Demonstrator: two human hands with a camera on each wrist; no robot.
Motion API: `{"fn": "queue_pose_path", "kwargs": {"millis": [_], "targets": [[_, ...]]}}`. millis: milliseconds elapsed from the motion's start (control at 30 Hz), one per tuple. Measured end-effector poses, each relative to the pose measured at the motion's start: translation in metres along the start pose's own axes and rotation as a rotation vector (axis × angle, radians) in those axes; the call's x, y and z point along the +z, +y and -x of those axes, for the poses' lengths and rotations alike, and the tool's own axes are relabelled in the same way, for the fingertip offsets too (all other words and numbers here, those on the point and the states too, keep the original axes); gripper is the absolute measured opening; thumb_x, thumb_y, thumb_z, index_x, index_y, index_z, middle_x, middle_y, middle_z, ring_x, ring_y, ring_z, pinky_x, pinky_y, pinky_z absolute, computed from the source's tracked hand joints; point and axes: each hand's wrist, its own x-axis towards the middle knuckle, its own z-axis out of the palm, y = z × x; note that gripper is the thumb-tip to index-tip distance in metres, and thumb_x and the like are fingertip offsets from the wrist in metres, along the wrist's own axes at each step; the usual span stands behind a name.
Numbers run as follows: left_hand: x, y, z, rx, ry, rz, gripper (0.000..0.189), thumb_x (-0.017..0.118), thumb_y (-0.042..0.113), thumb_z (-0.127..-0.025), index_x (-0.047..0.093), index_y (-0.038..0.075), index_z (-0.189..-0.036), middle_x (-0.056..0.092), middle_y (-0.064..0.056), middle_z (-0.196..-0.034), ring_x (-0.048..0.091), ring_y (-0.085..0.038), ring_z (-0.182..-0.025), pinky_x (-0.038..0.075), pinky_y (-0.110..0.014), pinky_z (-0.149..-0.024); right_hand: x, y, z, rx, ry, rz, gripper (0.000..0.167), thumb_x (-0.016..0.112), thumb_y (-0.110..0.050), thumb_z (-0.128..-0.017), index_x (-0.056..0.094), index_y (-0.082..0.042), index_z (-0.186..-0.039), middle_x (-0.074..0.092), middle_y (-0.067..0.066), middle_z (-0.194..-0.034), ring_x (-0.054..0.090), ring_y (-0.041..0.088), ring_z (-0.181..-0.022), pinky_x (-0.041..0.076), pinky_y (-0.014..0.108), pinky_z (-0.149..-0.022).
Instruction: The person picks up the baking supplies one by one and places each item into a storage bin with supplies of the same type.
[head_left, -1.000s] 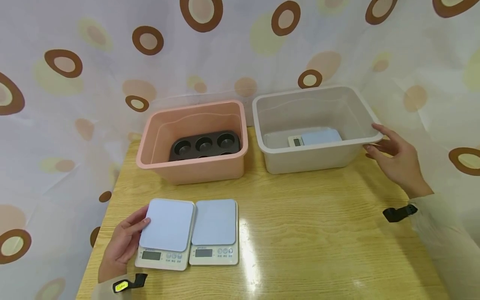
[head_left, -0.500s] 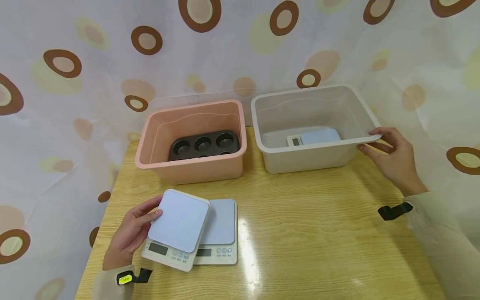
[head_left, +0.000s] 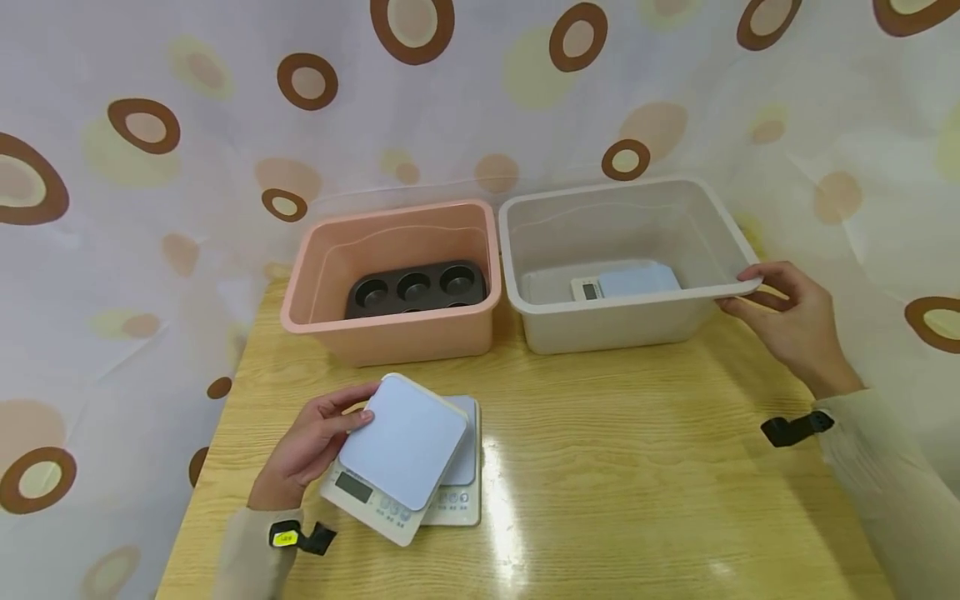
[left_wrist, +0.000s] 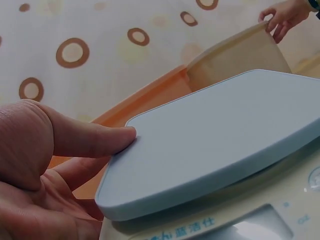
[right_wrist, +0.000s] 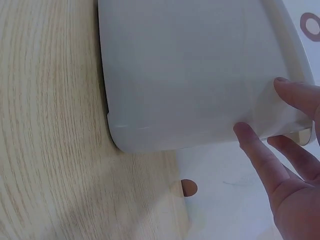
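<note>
My left hand [head_left: 315,442] grips a white kitchen scale [head_left: 405,442] by its left edge, thumb on the pale blue weighing plate [left_wrist: 210,135]. The scale is tilted and turned, raised over a second kitchen scale [head_left: 467,458] lying on the table, and covers much of it. At the right, my right hand [head_left: 798,325] holds the front right corner of the grey bin [head_left: 622,329] by its rim. The right wrist view shows the fingers against the bin's outer wall [right_wrist: 190,85]. Another scale [head_left: 637,279] lies on the bin's floor.
Left of the grey bin stands a pink bin [head_left: 405,337], with a dark muffin tin [head_left: 414,287] inside. Both bins are at the back of the wooden table [head_left: 637,467], before a patterned curtain [head_left: 465,100].
My left hand has lifted the left scale off the table, tilted it and carried it right over the other scale. My right hand stays at the grey bin's corner, its grip slightly shifted.
</note>
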Motion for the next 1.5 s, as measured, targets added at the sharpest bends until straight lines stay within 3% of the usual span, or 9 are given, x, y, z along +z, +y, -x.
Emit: {"fn": "queue_pose_path", "kwargs": {"millis": [300, 433, 633, 767, 1000, 1233, 1500], "targets": [[0.021, 0.024, -0.017, 0.089, -0.101, -0.117, 0.045, 0.063, 0.001, -0.106, 0.079, 0.033, -0.134, 0.074, 0.012, -0.132, 0.075, -0.017, -0.113, 0.067, -0.039, -0.095, 0.002, -0.004, 0.004, 0.005, 0.011, -0.062, 0.036, 0.075, 0.024, -0.087, 0.067, 0.007, -0.118, 0.073, -0.003, -0.12, 0.08, -0.001, -0.101, 0.064, 0.017, -0.077], [0.029, 0.042, -0.023, 0.13, -0.166, -0.171, 0.046, 0.062, 0.001, -0.107, 0.08, 0.036, -0.131, 0.076, 0.011, -0.13, 0.076, -0.017, -0.111, 0.067, -0.039, -0.093, 0.003, -0.005, 0.004, 0.011, -0.002, -0.092, 0.037, 0.073, 0.026, -0.087, 0.067, 0.008, -0.117, 0.072, -0.001, -0.119, 0.08, 0.001, -0.101, 0.065, 0.02, -0.074], [0.041, 0.07, -0.034, 0.156, -0.235, -0.224, 0.051, 0.06, -0.003, -0.105, 0.081, 0.038, -0.126, 0.078, 0.012, -0.128, 0.075, -0.017, -0.109, 0.066, -0.036, -0.092, 0.005, -0.003, 0.004, -0.008, -0.013, -0.234, 0.037, 0.069, 0.03, -0.087, 0.065, 0.012, -0.119, 0.073, 0.006, -0.119, 0.083, 0.01, -0.101, 0.067, 0.028, -0.074], [0.051, 0.087, -0.042, 0.174, -0.292, -0.238, 0.054, 0.059, -0.007, -0.104, 0.08, 0.037, -0.126, 0.078, 0.008, -0.127, 0.077, -0.019, -0.106, 0.068, -0.038, -0.089, 0.007, -0.003, 0.003, -0.017, -0.017, -0.245, 0.037, 0.07, 0.029, -0.088, 0.063, 0.014, -0.121, 0.073, 0.008, -0.119, 0.083, 0.011, -0.102, 0.067, 0.028, -0.074], [0.071, 0.111, -0.052, 0.191, -0.3, -0.297, 0.053, 0.061, -0.007, -0.101, 0.081, 0.037, -0.124, 0.078, 0.005, -0.126, 0.076, -0.022, -0.105, 0.068, -0.039, -0.086, 0.006, -0.003, 0.005, -0.015, -0.013, -0.236, 0.038, 0.072, 0.027, -0.088, 0.063, 0.012, -0.122, 0.071, 0.008, -0.119, 0.082, 0.01, -0.102, 0.067, 0.029, -0.072], [0.09, 0.129, -0.062, 0.217, -0.311, -0.337, 0.051, 0.064, -0.007, -0.1, 0.081, 0.034, -0.124, 0.08, 0.001, -0.116, 0.078, -0.021, -0.096, 0.068, -0.035, -0.081, 0.005, -0.003, 0.007, -0.014, -0.011, -0.222, 0.038, 0.073, 0.024, -0.089, 0.062, 0.013, -0.123, 0.07, 0.009, -0.12, 0.082, 0.009, -0.103, 0.067, 0.029, -0.071], [0.108, 0.147, -0.079, 0.222, -0.347, -0.394, 0.045, 0.067, -0.005, -0.1, 0.074, 0.013, -0.141, 0.077, -0.003, -0.112, 0.076, -0.021, -0.096, 0.067, -0.034, -0.081, 0.002, 0.0, 0.006, -0.018, -0.017, -0.23, 0.039, 0.072, 0.025, -0.089, 0.063, 0.012, -0.124, 0.071, 0.008, -0.123, 0.082, 0.009, -0.102, 0.067, 0.03, -0.071]]}}
